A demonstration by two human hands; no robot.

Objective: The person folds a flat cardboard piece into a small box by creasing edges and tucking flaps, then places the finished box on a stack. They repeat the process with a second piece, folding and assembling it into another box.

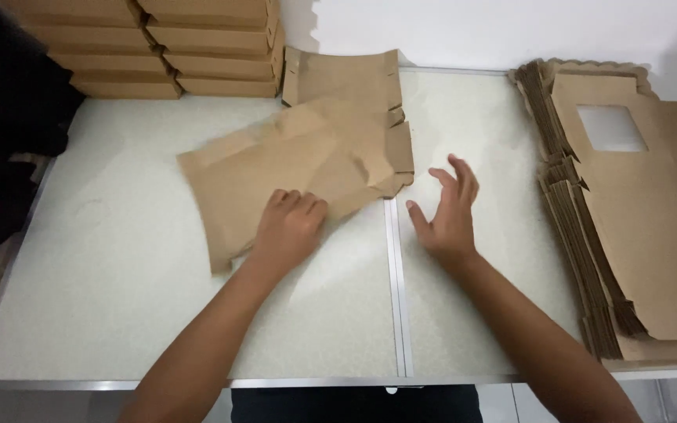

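Note:
A flat brown cardboard box blank (291, 160) lies spread on the white table (103, 274), partly folded, its flaps reaching toward the table's middle seam. My left hand (290, 227) rests on the blank's near edge with fingers curled down on the card. Just right of the blank's flaps hovers my right hand (447, 211), fingers spread, holding nothing. Whether the left hand grips the card or only presses it is unclear.
A thick stack of flat box blanks (636, 235) with a window cut-out fills the right side. Folded brown boxes (158, 47) are piled at the back left. Dark cloth (1, 133) hangs at the left edge. A metal seam (396, 290) splits the table.

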